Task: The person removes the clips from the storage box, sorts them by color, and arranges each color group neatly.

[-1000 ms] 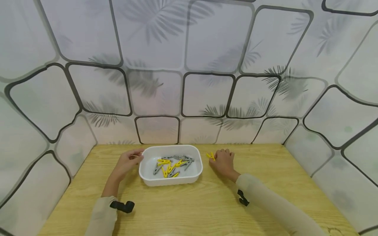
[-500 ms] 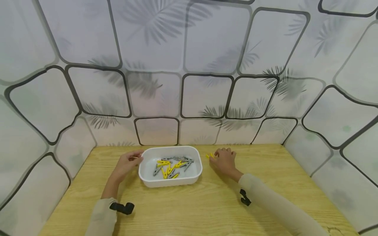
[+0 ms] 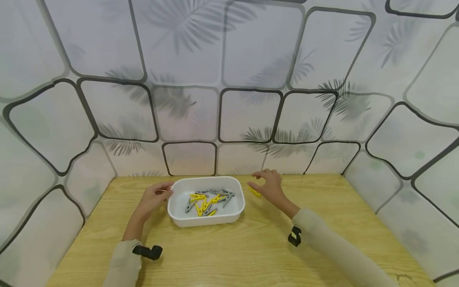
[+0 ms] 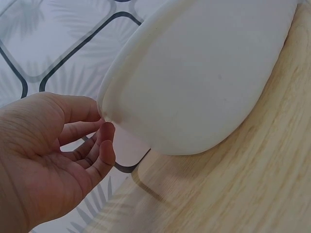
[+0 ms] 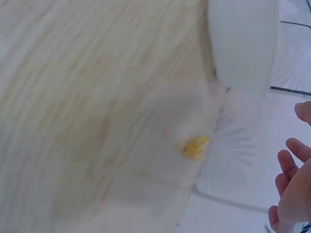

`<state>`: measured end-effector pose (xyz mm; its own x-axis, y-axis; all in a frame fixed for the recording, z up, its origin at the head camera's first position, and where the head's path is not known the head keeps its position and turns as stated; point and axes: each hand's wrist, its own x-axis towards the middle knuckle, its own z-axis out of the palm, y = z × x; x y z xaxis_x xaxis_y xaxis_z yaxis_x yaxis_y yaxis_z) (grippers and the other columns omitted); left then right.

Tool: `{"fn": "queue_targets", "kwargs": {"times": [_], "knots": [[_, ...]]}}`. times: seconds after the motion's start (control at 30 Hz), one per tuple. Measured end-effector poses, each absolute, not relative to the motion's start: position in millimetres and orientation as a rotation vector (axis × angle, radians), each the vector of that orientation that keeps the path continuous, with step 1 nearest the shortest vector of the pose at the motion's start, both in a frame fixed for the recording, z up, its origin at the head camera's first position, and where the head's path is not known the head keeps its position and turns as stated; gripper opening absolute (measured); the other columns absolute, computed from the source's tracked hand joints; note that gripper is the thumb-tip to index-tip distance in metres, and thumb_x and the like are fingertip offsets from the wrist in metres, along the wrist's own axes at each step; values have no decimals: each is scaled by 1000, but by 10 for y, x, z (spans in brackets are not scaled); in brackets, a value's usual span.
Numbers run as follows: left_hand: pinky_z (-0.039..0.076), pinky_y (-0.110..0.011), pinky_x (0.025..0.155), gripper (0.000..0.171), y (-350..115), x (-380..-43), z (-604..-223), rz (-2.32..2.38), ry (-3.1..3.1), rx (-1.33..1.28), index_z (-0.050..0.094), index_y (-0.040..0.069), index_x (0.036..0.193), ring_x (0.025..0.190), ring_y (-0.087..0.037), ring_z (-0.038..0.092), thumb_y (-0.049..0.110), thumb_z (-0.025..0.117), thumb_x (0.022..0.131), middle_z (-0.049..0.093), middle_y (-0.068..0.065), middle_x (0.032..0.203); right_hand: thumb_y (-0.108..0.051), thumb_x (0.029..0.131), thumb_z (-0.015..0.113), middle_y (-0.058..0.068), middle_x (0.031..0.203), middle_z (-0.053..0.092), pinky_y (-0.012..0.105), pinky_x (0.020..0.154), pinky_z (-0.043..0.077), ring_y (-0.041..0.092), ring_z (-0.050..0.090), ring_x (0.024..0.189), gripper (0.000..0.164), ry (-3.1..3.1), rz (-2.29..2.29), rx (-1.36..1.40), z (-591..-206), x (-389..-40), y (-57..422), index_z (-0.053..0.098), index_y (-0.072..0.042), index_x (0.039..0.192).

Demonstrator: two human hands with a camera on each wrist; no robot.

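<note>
One yellow clothespin (image 3: 254,192) lies on the counter (image 3: 229,255), just right of the white plastic tub (image 3: 206,221), toward the far side. Right grip (image 3: 269,186) is right by it: thumb and index spread, nothing held; the thumb partly hides the pin, so can't tell if they touch. Left grip (image 3: 152,200) pinches the tub rim at its left end. More yellow clothespins (image 3: 200,212) and grey clothespins (image 3: 189,205) sit inside in a loose, overlapping heap. Risks, my read: the loose pin is small and low, so an off-centre pinch could skid it toward the far edge or knock it into the tub wall. Squeezing its handle end could spring the mouth wide. Left hold is at one end only; a tug there could slide or tip the tub and shift the heap. Overlapping pins could also snag if one gets pulled.
</note>
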<state>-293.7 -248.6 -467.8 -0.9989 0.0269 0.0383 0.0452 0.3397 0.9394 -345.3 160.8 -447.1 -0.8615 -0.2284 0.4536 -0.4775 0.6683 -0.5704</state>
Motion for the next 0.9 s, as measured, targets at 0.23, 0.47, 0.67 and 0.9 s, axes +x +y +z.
{"fn": "queue_targets", "kwargs": {"times": [0.23, 0.47, 0.67, 0.9], "knots": [[57, -24, 77, 45, -2486, -2946, -4702, -1816, -2551, -45, 56, -4, 142, 92, -6, 60, 16, 63, 102, 60, -17, 120, -22, 86, 83, 16, 103, 68, 57, 88, 31, 39, 51, 102, 35, -2522, 1041, 657, -4269, -3442, 1417, 75, -7, 117], [57, -23, 78, 46, -2494, -2942, -4685, -1812, -2550, -50, 55, -4, 143, 93, -5, 59, 17, 63, 102, 60, -19, 123, -22, 86, 84, 14, 99, 70, 53, 88, 36, 33, 54, 101, 33, -2535, 1028, 747, -4187, -3397, 1198, 77, -9, 114], [57, -24, 78, 48, -2489, -2923, -4666, -1834, -2546, -33, 54, -4, 144, 93, -4, 59, 16, 63, 102, 59, -19, 125, -19, 85, 84, 15, 96, 72, 47, 87, 42, 33, 59, 96, 30, -2511, 983, 904, -4243, -3338, 1019, 77, -6, 110], [57, -23, 79, 47, -2489, -2930, -4687, -1834, -2537, -45, 54, -4, 144, 93, -3, 59, 16, 63, 102, 59, -19, 124, -18, 83, 85, 11, 94, 72, 51, 90, 41, 29, 58, 97, 28, -2564, 856, 996, -4320, -3305, 836, 77, -7, 108]]}}
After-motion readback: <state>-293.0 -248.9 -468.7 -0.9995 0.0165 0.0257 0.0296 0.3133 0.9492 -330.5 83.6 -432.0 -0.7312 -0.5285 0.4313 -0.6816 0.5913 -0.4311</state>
